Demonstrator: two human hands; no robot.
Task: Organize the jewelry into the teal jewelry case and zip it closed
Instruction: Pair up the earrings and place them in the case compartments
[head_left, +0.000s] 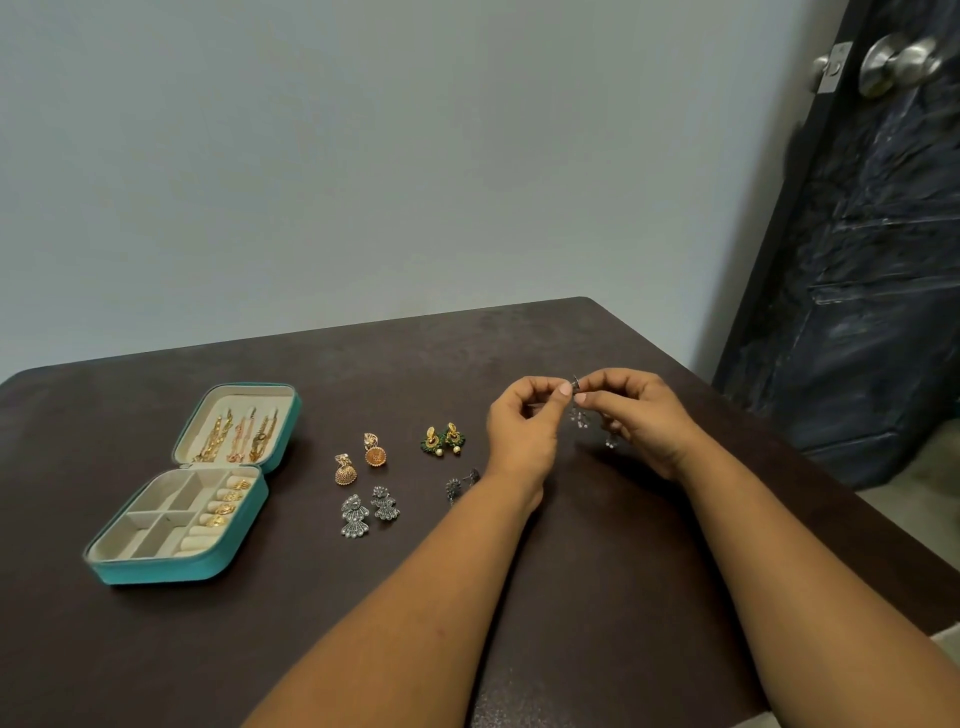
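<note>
The teal jewelry case lies open at the left of the dark table, with gold chains in its lid and gold rings in the ring rolls. My left hand and my right hand meet above the table's right part, both pinching a small silver dangling earring between fingertips. Loose on the table lie a gold jhumka pair, a green-and-gold pair, a silver fan-shaped pair and dark silver studs. Another silver piece shows under my right hand.
A grey wall stands behind the table. A dark door with a metal knob is at the right, close to the table's right edge. The table's far right corner is rounded.
</note>
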